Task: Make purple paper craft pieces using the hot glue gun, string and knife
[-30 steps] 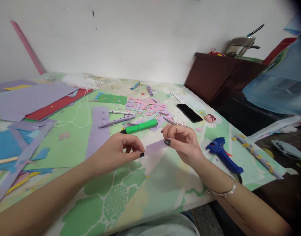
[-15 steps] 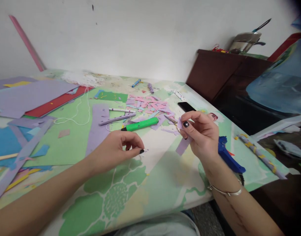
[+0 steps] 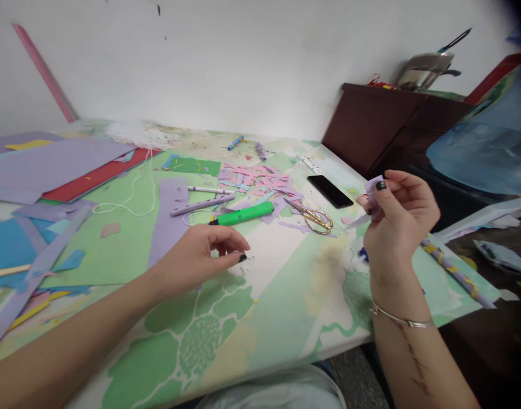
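Note:
My left hand point(image 3: 207, 250) is low over the near middle of the table, thumb and fingertips brought together. A tiny pale bit shows at their tips, too small to make out. My right hand point(image 3: 399, 213) is raised at the right, closed on a purple paper strip point(image 3: 374, 184) pinched between thumb and fingers. Gold-handled scissors point(image 3: 315, 218) lie left of it, close to a black phone point(image 3: 330, 191). Beyond my left hand lies a bright green tube with a black end point(image 3: 247, 213). A rolled purple paper stick point(image 3: 203, 205) and a white one point(image 3: 209, 191) lie behind that.
Pink and purple paper scraps point(image 3: 260, 179) cover the table's middle. White string point(image 3: 143, 136) is heaped at the back. Coloured sheets point(image 3: 51, 162) spread over the left. At the right edge rests a purple roll with yellow bits point(image 3: 456, 274); a dark cabinet point(image 3: 371, 125) stands behind.
My right hand has moved right and slightly up with the purple paper strip, uncovering the scissors and phone and covering most of a blue tool. My left hand has hardly moved.

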A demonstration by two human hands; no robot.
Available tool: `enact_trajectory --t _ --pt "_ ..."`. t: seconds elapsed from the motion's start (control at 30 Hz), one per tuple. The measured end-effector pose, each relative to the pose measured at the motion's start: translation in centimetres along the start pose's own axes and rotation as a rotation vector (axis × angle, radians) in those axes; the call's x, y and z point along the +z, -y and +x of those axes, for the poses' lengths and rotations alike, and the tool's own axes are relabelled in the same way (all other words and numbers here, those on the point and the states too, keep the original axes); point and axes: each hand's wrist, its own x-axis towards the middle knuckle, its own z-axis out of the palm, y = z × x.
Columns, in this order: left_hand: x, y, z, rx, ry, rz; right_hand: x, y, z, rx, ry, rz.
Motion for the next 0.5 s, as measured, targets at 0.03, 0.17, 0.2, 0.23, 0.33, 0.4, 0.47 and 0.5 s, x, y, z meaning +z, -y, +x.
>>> enact_trajectory --t 0.03,0.17,0.2,0.23,0.33,0.4,0.47,0.5 --pt "0.0 0.0 0.0 0.001 -0.004 0.005 0.1 0.0 -0.2 0.014 0.02 0.008" --pt "0.1 0.0 0.1 0.01 -0.011 0.019 1.6 0.6 -2.3 0.315 0.464 0.029" --pt "0.1 -0.1 0.1 0.013 -0.011 0.022 2.2 0.9 -3.1 0.399 0.625 0.029" --pt "0.1 -0.1 0.1 0.017 -0.009 0.026 2.8 1.1 -3.9 0.471 0.773 0.04" --pt "0.2 -0.1 0.0 0.038 -0.012 0.038 4.2 1.5 -5.8 0.627 1.028 0.059" --pt "0.2 -0.2 -0.1 0.049 -0.028 0.046 4.7 1.4 -6.5 0.697 1.051 0.048" --pt "0.3 -0.3 -0.2 0.053 -0.049 0.052 4.9 1.3 -6.9 0.75 1.055 0.013" --pt "0.3 -0.3 -0.3 0.053 -0.058 0.053 4.9 1.2 -7.1 0.766 1.06 -0.005"
